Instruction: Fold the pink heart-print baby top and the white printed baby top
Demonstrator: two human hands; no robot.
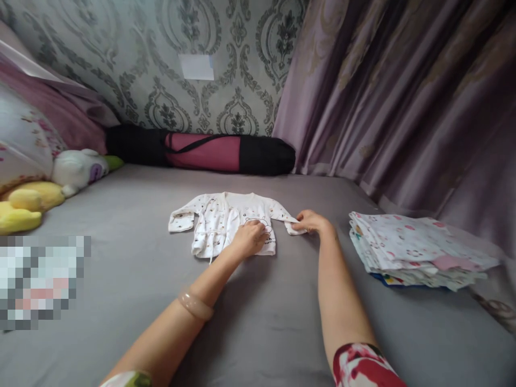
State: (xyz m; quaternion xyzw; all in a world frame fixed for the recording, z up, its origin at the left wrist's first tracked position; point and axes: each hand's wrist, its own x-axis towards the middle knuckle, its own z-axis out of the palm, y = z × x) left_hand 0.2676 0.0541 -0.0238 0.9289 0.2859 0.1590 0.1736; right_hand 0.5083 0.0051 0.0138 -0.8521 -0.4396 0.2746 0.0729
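Note:
A small white baby shirt [213,226] with tiny printed figures lies spread on the grey sheet [282,301], its sleeves out to both sides. My left hand [252,237] rests on the shirt's front, right of its middle, with the fingers curled down on the cloth; whether they grip anything is hidden. At the right sleeve's cuff, my right hand [312,221] pinches the cloth between thumb and fingers. A pale bangle [195,306] is round my left forearm.
A stack of folded printed cloths [415,250] lies at the right. Along the wall rests a long black and pink bag [205,152]. Plush toys [78,169] and a blurred-out object [40,282] are at the left. Purple curtains [363,97] hang at the right.

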